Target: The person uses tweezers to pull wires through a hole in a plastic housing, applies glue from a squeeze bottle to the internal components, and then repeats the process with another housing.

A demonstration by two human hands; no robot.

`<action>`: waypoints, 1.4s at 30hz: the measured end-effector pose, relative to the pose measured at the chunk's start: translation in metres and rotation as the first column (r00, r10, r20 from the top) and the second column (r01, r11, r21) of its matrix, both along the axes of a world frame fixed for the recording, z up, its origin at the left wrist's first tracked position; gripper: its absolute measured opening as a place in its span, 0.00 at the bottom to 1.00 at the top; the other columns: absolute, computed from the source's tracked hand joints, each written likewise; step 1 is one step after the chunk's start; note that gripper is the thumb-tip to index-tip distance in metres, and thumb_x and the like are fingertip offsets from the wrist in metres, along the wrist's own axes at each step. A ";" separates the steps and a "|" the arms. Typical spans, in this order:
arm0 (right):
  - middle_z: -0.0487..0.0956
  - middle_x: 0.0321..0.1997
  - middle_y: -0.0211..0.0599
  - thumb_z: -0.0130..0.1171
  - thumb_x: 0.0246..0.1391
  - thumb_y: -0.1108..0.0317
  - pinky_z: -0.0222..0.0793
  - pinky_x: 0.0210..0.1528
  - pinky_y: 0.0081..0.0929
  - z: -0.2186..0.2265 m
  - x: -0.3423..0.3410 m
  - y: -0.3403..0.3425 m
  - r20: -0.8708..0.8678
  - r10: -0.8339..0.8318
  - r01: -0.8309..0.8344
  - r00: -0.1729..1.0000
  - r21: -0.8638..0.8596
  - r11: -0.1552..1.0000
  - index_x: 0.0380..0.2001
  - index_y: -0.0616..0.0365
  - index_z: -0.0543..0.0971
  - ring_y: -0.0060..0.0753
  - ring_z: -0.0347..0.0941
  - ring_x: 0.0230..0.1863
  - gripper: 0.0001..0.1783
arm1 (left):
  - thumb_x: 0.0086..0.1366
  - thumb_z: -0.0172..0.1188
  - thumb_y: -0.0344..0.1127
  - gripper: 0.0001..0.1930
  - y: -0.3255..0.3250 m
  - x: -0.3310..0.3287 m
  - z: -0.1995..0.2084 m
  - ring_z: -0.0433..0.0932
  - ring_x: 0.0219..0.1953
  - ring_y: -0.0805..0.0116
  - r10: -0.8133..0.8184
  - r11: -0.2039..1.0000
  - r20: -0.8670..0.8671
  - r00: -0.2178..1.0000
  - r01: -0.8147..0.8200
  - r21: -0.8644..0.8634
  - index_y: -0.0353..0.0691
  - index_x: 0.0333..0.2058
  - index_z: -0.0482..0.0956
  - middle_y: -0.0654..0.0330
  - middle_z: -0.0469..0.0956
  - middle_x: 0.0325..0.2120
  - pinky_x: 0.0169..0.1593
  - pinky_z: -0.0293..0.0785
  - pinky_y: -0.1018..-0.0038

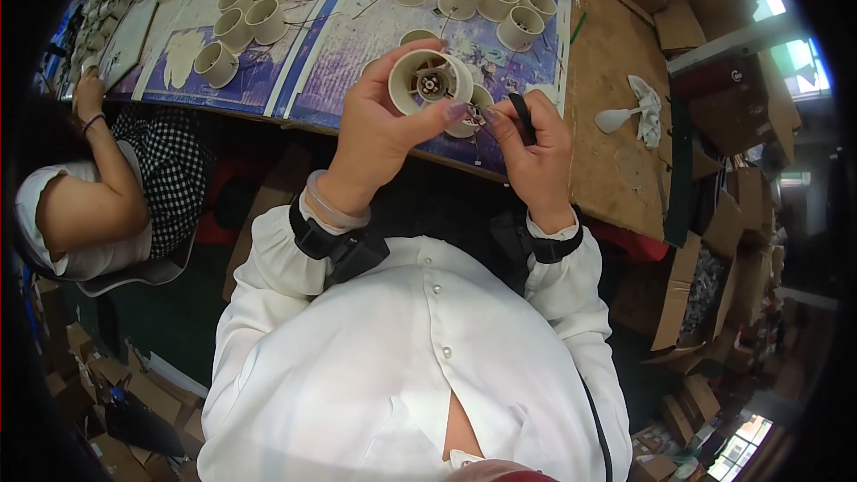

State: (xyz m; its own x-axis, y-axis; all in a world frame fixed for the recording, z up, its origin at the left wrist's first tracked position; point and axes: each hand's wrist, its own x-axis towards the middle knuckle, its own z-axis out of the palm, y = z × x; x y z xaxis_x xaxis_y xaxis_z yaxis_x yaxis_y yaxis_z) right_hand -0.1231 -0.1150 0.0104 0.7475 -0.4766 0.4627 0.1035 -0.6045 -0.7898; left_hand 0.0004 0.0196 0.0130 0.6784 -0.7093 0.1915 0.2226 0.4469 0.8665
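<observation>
My left hand (pixel 377 129) is closed round a cream cylindrical housing (pixel 461 78), tilted so its open end shows spokes and a round hub inside. Its thumb presses near the rim, close to my right fingertips. My right hand (pixel 546 150) is closed, thumb and finger pinched beside small parts and thin wires at the housing's side. A black, narrow curved object (pixel 523 118) is held among its fingers; its kind cannot be made out. Just behind the held housing, another cream housing (pixel 482 96) is partly hidden by my hands.
Several similar cream housings (pixel 498 0) with thin wires crowd the table's far side, and more (pixel 234 29) sit at left. On the brown board (pixel 616 62) at right lie a white spoon-shaped item (pixel 612 120) and crumpled tissue (pixel 646 112). A co-worker (pixel 98 205) sits at left.
</observation>
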 end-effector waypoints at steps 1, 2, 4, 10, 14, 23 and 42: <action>0.68 0.25 0.27 0.62 0.54 0.73 0.56 0.28 0.16 -0.001 0.000 0.000 -0.002 -0.008 0.008 1.000 -0.012 1.000 0.29 0.64 0.77 0.16 0.62 0.26 0.05 | 0.55 0.66 0.28 0.25 0.001 0.002 0.000 0.76 0.44 0.71 -0.032 0.999 -0.036 0.999 0.033 0.007 0.34 0.51 0.67 0.58 0.75 0.43 0.48 0.76 0.75; 0.68 0.25 0.27 0.62 0.54 0.73 0.56 0.28 0.16 -0.001 -0.001 0.000 -0.003 -0.011 0.011 1.000 -0.010 1.000 0.29 0.64 0.77 0.16 0.62 0.26 0.05 | 0.55 0.66 0.28 0.25 0.001 0.005 0.001 0.76 0.44 0.71 -0.035 0.999 -0.037 0.999 0.036 0.009 0.34 0.51 0.67 0.58 0.75 0.43 0.48 0.76 0.75; 0.68 0.25 0.26 0.62 0.54 0.73 0.56 0.27 0.15 0.002 0.000 0.002 0.009 -0.026 0.026 1.000 -0.009 1.000 0.29 0.64 0.77 0.16 0.62 0.25 0.06 | 0.60 0.63 0.32 0.23 0.002 0.010 0.007 0.77 0.43 0.70 -0.200 0.980 -0.212 0.957 0.197 -0.037 0.34 0.51 0.67 0.57 0.75 0.41 0.47 0.77 0.74; 0.71 0.28 0.28 0.64 0.51 0.73 0.60 0.30 0.17 0.018 0.001 0.001 0.026 -0.001 0.003 1.000 -0.051 0.999 0.31 0.62 0.77 0.18 0.66 0.29 0.06 | 0.64 0.59 0.39 0.21 0.003 0.017 0.008 0.78 0.43 0.67 -0.346 0.938 -0.292 0.892 0.338 -0.080 0.34 0.51 0.66 0.57 0.75 0.41 0.46 0.79 0.71; 0.73 0.32 0.32 0.67 0.47 0.73 0.64 0.34 0.22 0.024 0.007 -0.003 0.142 -0.005 0.020 0.990 -0.104 0.994 0.32 0.61 0.79 0.24 0.70 0.33 0.08 | 0.64 0.60 0.40 0.23 -0.001 0.012 0.004 0.78 0.42 0.68 -0.223 0.973 -0.198 0.954 0.229 0.005 0.35 0.51 0.65 0.57 0.74 0.42 0.45 0.79 0.72; 0.76 0.35 0.38 0.65 0.44 0.76 0.68 0.37 0.29 0.025 0.013 0.000 0.120 0.005 0.047 0.993 -0.424 0.904 0.32 0.60 0.78 0.37 0.73 0.36 0.09 | 0.63 0.62 0.39 0.24 -0.003 0.007 0.001 0.77 0.41 0.71 -0.160 0.985 -0.122 0.980 0.166 0.040 0.35 0.52 0.65 0.58 0.73 0.42 0.44 0.78 0.75; 0.76 0.30 0.37 0.61 0.49 0.77 0.67 0.35 0.26 0.017 0.008 0.006 0.017 0.019 -0.015 1.000 -0.194 0.981 0.33 0.61 0.77 0.35 0.71 0.33 0.06 | 0.64 0.58 0.36 0.24 -0.001 0.013 -0.006 0.77 0.45 0.69 -0.279 0.958 -0.211 0.937 0.255 -0.135 0.33 0.56 0.64 0.52 0.73 0.48 0.44 0.78 0.75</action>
State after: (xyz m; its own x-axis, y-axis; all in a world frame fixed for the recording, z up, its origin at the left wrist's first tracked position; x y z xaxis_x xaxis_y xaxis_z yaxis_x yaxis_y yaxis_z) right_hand -0.1153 -0.1090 0.0276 0.7449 -0.3637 0.5593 0.1286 -0.7443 -0.6553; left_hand 0.0134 0.0189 0.0068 0.5010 -0.8544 0.1381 0.5296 0.4288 0.7319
